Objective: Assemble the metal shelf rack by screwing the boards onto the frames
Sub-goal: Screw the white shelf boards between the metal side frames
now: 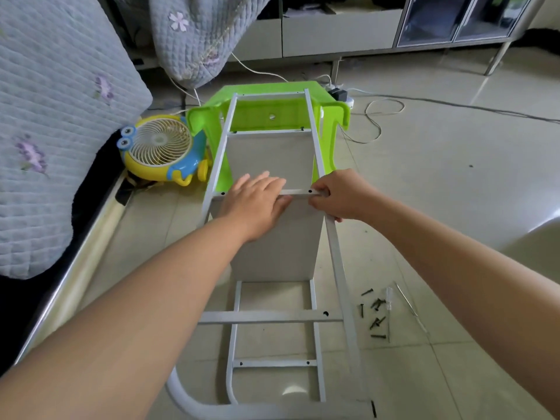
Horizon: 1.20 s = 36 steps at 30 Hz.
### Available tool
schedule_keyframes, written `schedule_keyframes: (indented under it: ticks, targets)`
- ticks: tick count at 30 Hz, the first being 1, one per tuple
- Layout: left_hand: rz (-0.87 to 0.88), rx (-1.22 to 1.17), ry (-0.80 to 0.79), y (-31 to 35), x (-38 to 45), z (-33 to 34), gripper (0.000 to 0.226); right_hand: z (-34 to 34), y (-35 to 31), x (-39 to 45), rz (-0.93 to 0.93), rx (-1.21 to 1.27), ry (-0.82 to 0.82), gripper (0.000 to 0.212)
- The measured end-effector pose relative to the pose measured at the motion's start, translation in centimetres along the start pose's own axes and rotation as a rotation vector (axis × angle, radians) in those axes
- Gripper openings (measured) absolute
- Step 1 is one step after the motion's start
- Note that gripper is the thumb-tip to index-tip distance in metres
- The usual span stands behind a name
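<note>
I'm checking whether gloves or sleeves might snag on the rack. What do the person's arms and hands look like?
Both forearms are bare as far as the picture shows, with no sleeves in view. The left hand and right hand wear no gloves; no rings, watch or bracelets are visible.

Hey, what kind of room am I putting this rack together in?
Most likely a bedroom or living room at home: a quilt draped at the left, a toy-like fan on the tiled floor, and a low cabinet along the far wall.
</note>
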State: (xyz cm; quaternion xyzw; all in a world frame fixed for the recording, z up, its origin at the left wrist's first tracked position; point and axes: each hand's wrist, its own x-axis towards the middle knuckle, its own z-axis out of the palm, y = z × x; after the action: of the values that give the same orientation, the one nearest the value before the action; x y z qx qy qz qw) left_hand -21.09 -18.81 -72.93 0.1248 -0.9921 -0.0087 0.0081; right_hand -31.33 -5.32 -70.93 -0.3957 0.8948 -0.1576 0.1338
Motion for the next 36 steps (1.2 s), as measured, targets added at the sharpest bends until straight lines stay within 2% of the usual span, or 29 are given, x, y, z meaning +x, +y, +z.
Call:
schedule_keyframes:
  ticks: [2, 4, 6, 8, 10, 11, 13, 15, 17, 19, 22, 24, 28, 30, 33, 36]
  targets:
    - [-0.012, 0.007, 0.032, 0.1, -0.2, 0.5, 0.051, 0.2, 0.3, -0.5, -0.031, 0.075, -0.003, 0.024]
    - [-0.019, 0.010, 0.065, 0.2, -0.3, 0.9, 0.054, 0.5, 0.8, -1.1, -0.026, 0.252, 0.028, 0.028]
    - [-0.019, 0.018, 0.095, 0.2, -0.3, 1.3, 0.058, 1.1, 1.9, -1.7, 0.023, 0.444, 0.157, 0.033]
    - [-0.010, 0.014, 0.120, 0.0, 0.0, 1.6, 0.057, 2.5, 3.6, -2.0, 0.126, 0.544, 0.327, 0.033]
    - [-0.003, 0.006, 0.147, -0.1, 0.0, 1.9, 0.065, 4.9, 5.9, -2.7, 0.323, 0.530, 0.391, 0.030]
    - [0.011, 0.007, 0.165, -0.2, 0.1, 2.1, 0.071, 6.6, 7.4, -3.3, 0.439, 0.453, 0.349, 0.030]
    - [0.031, 0.005, 0.164, -0.3, 0.4, 2.1, 0.073, 10.8, 9.8, -5.5, 0.642, 0.187, 0.112, 0.029]
    - [0.036, 0.003, 0.177, -0.5, 0.5, 2.2, 0.072, 14.7, 11.0, -8.1, 0.733, 0.017, -0.103, 0.022]
    - [0.046, -0.019, 0.239, -0.6, 0.4, 2.3, 0.079, 17.2, 11.2, -9.9, 0.772, -0.002, -0.180, 0.018]
    - [0.064, -0.062, 0.303, -0.7, 0.1, 2.6, 0.076, 19.0, 11.4, -11.0, 0.835, 0.049, -0.171, 0.028]
    - [0.094, -0.059, 0.377, -0.8, -0.2, 3.2, 0.059, 21.1, 12.3, -12.4, 0.840, 0.036, -0.176, 0.013]
    - [0.091, -0.060, 0.349, -0.7, -0.4, 3.0, 0.061, 22.1, 12.9, -12.9, 0.835, 0.044, -0.171, 0.007]
    - [0.047, -0.045, 0.258, -0.2, -0.8, 2.2, 0.083, 22.1, 12.4, -12.7, 0.866, 0.051, -0.126, 0.002]
    - [0.038, -0.015, 0.240, -0.1, -0.9, 2.2, 0.088, 21.8, 12.0, -12.2, 0.888, 0.051, -0.104, 0.009]
    - [0.041, 0.017, 0.212, -0.2, -1.1, 2.1, 0.090, 22.1, 11.9, -11.3, 0.905, 0.099, -0.097, 0.025]
    - [0.021, 0.033, 0.178, -0.1, -1.0, 2.2, 0.076, 22.4, 12.4, -11.1, 0.887, 0.122, -0.124, 0.009]
